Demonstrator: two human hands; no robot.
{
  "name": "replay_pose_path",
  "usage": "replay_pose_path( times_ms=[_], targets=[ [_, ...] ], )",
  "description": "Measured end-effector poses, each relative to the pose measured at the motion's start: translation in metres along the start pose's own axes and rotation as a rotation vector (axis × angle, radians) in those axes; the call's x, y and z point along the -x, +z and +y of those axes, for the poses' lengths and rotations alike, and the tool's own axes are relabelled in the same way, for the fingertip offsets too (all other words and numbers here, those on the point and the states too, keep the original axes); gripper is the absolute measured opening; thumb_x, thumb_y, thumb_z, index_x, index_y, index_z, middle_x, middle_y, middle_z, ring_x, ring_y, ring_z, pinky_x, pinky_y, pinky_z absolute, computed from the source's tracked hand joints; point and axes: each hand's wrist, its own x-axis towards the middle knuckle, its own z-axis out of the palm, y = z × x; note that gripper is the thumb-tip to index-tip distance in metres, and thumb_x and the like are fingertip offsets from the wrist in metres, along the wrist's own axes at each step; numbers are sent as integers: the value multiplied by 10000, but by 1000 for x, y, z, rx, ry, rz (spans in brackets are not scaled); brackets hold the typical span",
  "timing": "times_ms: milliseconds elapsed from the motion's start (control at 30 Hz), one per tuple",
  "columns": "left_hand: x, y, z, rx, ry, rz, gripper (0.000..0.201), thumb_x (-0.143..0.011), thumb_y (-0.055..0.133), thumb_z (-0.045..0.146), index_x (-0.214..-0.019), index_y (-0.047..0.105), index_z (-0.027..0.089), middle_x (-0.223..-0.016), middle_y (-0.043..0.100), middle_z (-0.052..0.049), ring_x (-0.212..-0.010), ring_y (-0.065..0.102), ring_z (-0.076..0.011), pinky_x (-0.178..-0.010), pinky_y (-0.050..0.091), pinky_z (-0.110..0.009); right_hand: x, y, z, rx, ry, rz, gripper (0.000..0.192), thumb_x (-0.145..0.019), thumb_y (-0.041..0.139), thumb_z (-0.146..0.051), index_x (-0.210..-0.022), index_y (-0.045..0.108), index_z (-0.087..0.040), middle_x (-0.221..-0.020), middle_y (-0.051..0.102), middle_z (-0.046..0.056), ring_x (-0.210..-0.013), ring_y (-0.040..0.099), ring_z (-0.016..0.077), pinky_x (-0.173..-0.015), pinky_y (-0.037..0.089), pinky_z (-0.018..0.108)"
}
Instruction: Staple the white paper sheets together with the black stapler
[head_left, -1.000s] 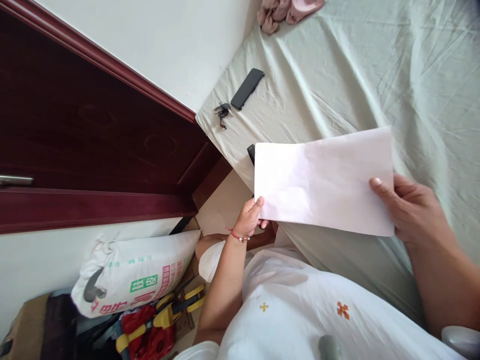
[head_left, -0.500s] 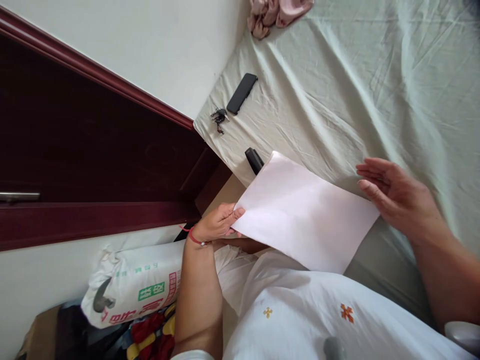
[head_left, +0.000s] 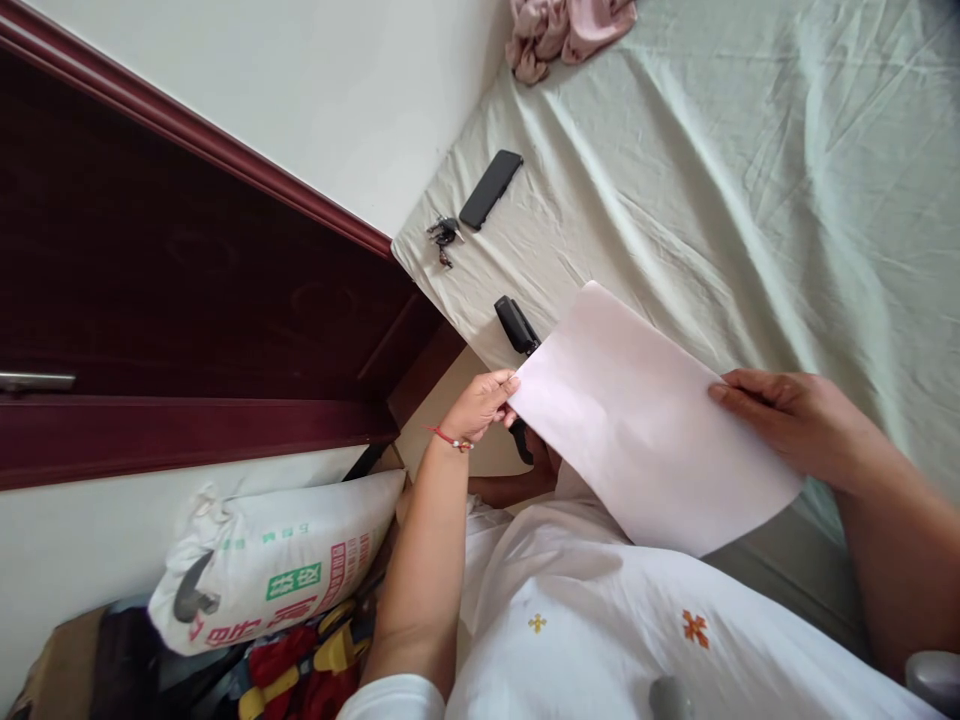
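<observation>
A sheet of white paper [head_left: 645, 430] is held up in front of my white shirt, above the edge of the bed; whether it is one sheet or a thin stack I cannot tell. My left hand [head_left: 484, 408] pinches its left corner between thumb and fingers, a red cord bracelet round the wrist. On the right edge my right hand [head_left: 780, 415] grips the paper, thumb on top and fingers behind. Partly covered by the paper, a black stapler-like object [head_left: 517, 324] lies at the bed's edge.
Keys [head_left: 444, 235] and a black phone [head_left: 491, 189] lie on the pale green bedsheet [head_left: 675, 190] near the wall. Pink cloth [head_left: 570, 35] is bunched farther back. A dark red door [head_left: 187, 250] stands at left; below it rests a printed white sack [head_left: 277, 560].
My right hand, apart from the paper before, has closed on its right edge. My left hand and the paper have moved up and to the right.
</observation>
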Motion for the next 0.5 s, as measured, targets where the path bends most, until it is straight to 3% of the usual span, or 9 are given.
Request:
replay_pose_path(
  times_ms=[67,167,367,500],
  targets=[
    [-4,11,-12,106,-14,140,429,-666,885,470,-734,625,136,-603,607,10,-354,460,-28,-336,202,-152,-1,-1,-2,12,58,-66,610,-843,397,-777,-822,688,-241,-651,675,9,-555,585,160,-518,452,271],
    [-7,25,-22,192,-32,250,369,-641,891,344,-688,592,132,-619,605,15,-342,440,-17,-346,201,-154,-1,-1,-5,51,109,-33,576,-820,392,-751,-830,682,-253,-656,676,5,-581,600,176,-553,457,287],
    [-19,41,-17,284,-1,450,266,-722,809,205,-638,570,123,-584,557,37,-331,406,-5,-360,199,-154,-1,2,-6,39,115,35,544,-824,409,-711,-839,695,-248,-642,666,0,-555,580,173,-557,441,301],
    [-31,47,-14,286,-15,516,318,-752,820,248,-627,555,125,-564,532,44,-328,380,-2,-349,170,-161,-1,3,-2,-20,139,57,541,-834,435,-719,-881,702,-250,-690,693,-2,-587,599,177,-570,443,297]
  ],
)
